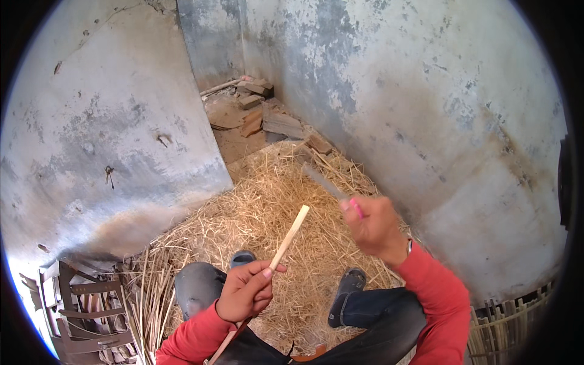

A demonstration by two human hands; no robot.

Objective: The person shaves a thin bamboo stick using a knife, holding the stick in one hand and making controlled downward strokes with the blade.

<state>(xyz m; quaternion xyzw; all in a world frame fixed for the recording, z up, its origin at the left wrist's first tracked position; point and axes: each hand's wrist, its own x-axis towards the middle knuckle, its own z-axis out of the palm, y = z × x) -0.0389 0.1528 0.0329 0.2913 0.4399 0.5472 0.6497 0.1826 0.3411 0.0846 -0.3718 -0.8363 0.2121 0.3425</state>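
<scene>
My left hand (249,291) is closed around a long pale strip of wood or bamboo (289,237). Its squared upper end points up and away, while the lower part runs back under my left forearm. To the right, my right hand (376,226) is raised and wrapped round the pink handle (356,208) of a knife. The knife's grey blade (325,182) is smeared by motion and points up and to the left. Blade and strip are apart. Most of the handle is hidden in my fist.
Pale shavings (261,176) cover the floor around my shoes (350,286). Long thin strips (152,298) lie at left beside a dark wooden frame (85,313). Bricks (252,100) are piled in the far corner between worn walls (413,91). A slatted bamboo piece (505,328) stands at lower right.
</scene>
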